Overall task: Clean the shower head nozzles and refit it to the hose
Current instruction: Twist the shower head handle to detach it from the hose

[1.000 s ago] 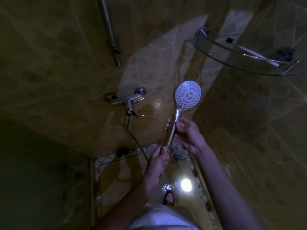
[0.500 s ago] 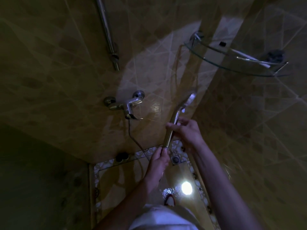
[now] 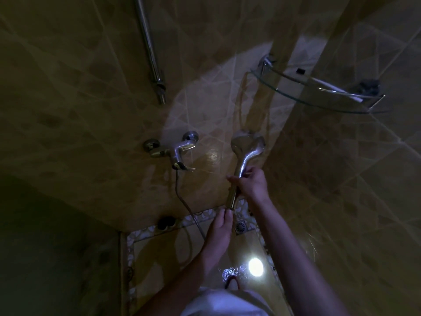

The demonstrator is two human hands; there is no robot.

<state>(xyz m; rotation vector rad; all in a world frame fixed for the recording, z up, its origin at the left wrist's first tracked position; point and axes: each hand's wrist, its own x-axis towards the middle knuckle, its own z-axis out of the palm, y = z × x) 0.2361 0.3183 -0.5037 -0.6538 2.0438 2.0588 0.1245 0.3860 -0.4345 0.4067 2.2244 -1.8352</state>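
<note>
Chrome catches the dim light on the shower head [image 3: 247, 145], which is held upright in front of the tiled wall [image 3: 91, 99] with its rounded back turned to the camera, so the nozzles are hidden. Its handle is gripped by the right hand [image 3: 252, 184], whose fingers are curled round it just below the neck. The lower end of the handle is met by the left hand [image 3: 220, 226], whose fingertips are pinched together at the joint; what exactly is pinched there cannot be told. The hose [image 3: 182, 201] is seen dropping from the mixer tap [image 3: 175, 151] and curving toward the left hand.

On the glass corner shelf [image 3: 319, 96], up to the right, a pale stick-like item and a dark blurred object [image 3: 369, 86] are carried; neither can be identified. A riser rail [image 3: 150, 49] is fixed to the wall above the tap. Below the hands, a floor drain [image 3: 241, 227] is set in the patterned border, and a bright light spot [image 3: 255, 267] is reflected on the wet floor [image 3: 159, 252].
</note>
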